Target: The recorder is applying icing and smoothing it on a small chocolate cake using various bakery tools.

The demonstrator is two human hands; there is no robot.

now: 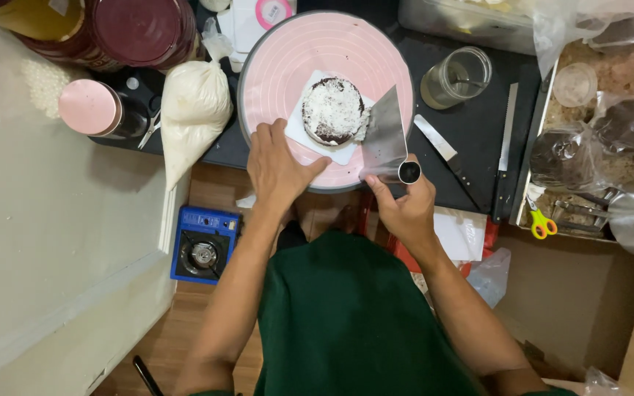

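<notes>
We see even, bright indoor light w/ soft shadows under the hands. Mild glare on the glass jar (455,76) and plastic bags (596,26). Edges bend slightly, wide-angle; centre sharp.

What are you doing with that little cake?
A person is icing a small dark cake on a pink turntable. The right hand holds a metal scraper against the cake's side. The left hand rests on the turntable's edge. White cream covers the top, with dark cake showing round the sides. A piping bag lies nearby.
</notes>
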